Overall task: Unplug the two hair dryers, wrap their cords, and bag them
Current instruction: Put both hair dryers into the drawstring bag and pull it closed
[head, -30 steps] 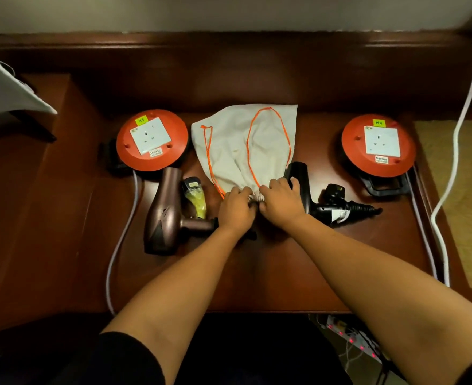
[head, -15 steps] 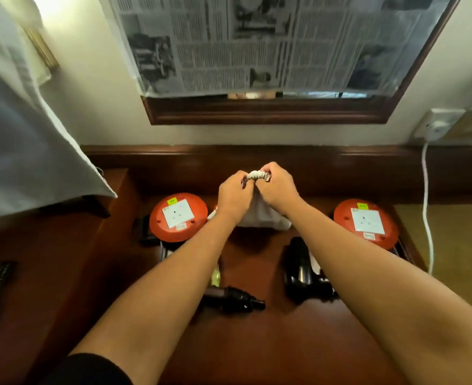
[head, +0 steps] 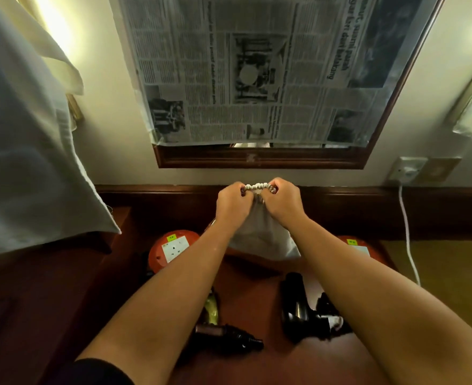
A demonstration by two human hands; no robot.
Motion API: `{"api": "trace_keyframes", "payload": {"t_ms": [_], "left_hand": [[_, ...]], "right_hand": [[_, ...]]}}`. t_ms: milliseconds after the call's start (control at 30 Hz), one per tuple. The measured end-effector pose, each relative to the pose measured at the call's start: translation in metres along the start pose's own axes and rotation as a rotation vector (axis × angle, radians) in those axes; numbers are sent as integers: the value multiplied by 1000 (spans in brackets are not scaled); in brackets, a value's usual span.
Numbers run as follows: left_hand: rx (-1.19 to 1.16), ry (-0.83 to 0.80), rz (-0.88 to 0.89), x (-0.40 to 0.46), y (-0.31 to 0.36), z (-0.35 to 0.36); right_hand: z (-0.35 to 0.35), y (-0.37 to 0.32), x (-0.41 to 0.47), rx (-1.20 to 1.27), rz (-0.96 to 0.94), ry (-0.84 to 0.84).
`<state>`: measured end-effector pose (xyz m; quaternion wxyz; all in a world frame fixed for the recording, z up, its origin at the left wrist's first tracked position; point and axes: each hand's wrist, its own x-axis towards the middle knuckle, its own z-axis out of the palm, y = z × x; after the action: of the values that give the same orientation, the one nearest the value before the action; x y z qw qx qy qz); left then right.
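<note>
Bag (head: 259, 237) now lifted clear of the bench (head: 257, 365), where it lay flat a second ago. Left hand (head: 233, 202) and right hand (head: 280, 201) each hold a closed grip on its bunched mouth, fingers curled round the gathered hem, hands slightly apart. Both dryers remain on the bench: brown dryer (head: 223, 333) near left, black dryer (head: 298, 312) near right, unplugged, cords wrapped (as far as visible). 2 orange cord reels (head: 171, 248) behind. Judgement: mouth being opened; bagging is what remains.

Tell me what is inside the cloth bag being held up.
Nothing shows: both hands grip the bag's gathered mouth, hiding its inside. Both hair dryers lie on the desk.
</note>
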<state>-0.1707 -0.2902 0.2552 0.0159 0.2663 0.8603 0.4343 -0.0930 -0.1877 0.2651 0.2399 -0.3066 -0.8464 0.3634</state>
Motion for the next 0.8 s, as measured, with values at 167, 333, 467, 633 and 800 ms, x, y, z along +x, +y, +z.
{"api": "trace_keyframes", "payload": {"t_ms": [167,333,467,633,800], "left_hand": [[-15,12,-66,5,-4,-7],[-2,-8,-107,9,-21,-15],[-6,-51,-81,8,-14,-8],[14,-50,-62,9,-10,0],[158,-30,-63,9,-35,-6]], "right_hand": [[-15,11,2,28,67,42],[-33,34,5,-14,128,38],[-34,41,6,-11,112,33],[-35,40,7,-40,74,-48],[-40,52,5,-101,45,-76]]}}
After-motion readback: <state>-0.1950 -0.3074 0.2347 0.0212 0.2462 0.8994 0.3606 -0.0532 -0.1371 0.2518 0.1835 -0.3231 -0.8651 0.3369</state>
